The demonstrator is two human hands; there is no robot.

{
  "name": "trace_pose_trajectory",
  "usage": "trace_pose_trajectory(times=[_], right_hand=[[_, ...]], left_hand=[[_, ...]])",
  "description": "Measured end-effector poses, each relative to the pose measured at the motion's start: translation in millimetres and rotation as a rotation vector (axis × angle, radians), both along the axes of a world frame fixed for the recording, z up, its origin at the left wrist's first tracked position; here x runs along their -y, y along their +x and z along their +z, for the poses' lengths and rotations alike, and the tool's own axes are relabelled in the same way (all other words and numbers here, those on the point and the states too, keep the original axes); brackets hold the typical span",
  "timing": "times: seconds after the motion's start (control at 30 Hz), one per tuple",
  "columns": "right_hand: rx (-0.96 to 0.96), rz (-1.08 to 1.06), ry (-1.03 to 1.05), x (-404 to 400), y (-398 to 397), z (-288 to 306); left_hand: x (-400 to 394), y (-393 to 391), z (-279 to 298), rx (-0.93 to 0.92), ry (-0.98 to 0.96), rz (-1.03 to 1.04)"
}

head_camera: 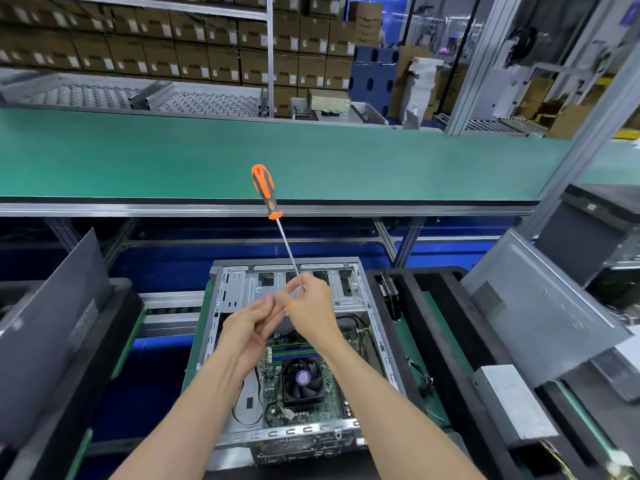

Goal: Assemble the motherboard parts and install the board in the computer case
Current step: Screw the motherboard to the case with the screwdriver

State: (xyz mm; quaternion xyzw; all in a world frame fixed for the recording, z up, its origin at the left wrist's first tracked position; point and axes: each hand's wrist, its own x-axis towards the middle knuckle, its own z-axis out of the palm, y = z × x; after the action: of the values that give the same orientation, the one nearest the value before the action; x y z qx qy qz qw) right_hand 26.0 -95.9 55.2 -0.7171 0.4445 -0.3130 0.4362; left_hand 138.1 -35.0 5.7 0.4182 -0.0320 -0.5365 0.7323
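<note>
Orange-handled screwdriver: light, stiff, top-heavy held this way. The right hand pinches its thin shaft; the left hand, fingers loosely curled, touches alongside. Better gripped by the handle.

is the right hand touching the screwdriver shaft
Touching. The head view shows the right hand pinching the lower end of the screwdriver shaft, with the handle pointing up.

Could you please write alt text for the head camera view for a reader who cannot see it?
Above an open computer case, the right hand pinches the shaft of an orange-handled screwdriver near its tip, handle pointing up, while the left hand meets it fingertip to fingertip. Inside the case sits a motherboard with a cooler fan.
</note>
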Motion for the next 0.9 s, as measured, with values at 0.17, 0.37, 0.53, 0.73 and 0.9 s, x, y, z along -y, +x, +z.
trace_pose_trajectory(times=[0.17,0.37,0.53,0.73,0.9], right_hand=[[0.221,-0.019,0.152,-2,-3,7],[0.176,0.100,0.192,0,-3,5],[0.122,0.063,0.157,3,-6,-5],[0.145,0.029,0.139,6,-10,-15],[0.234,0.017,0.166,1,-10,-15]], left_hand=[[-8,-3,-17,-0.013,0.038,0.035],[-18,-10,-30,-0.124,0.112,0.094],[-25,-13,-37,-0.183,0.175,0.152],[-30,-17,-42,-0.341,0.120,0.198],[-31,-23,-36,-0.472,0.036,0.243]])
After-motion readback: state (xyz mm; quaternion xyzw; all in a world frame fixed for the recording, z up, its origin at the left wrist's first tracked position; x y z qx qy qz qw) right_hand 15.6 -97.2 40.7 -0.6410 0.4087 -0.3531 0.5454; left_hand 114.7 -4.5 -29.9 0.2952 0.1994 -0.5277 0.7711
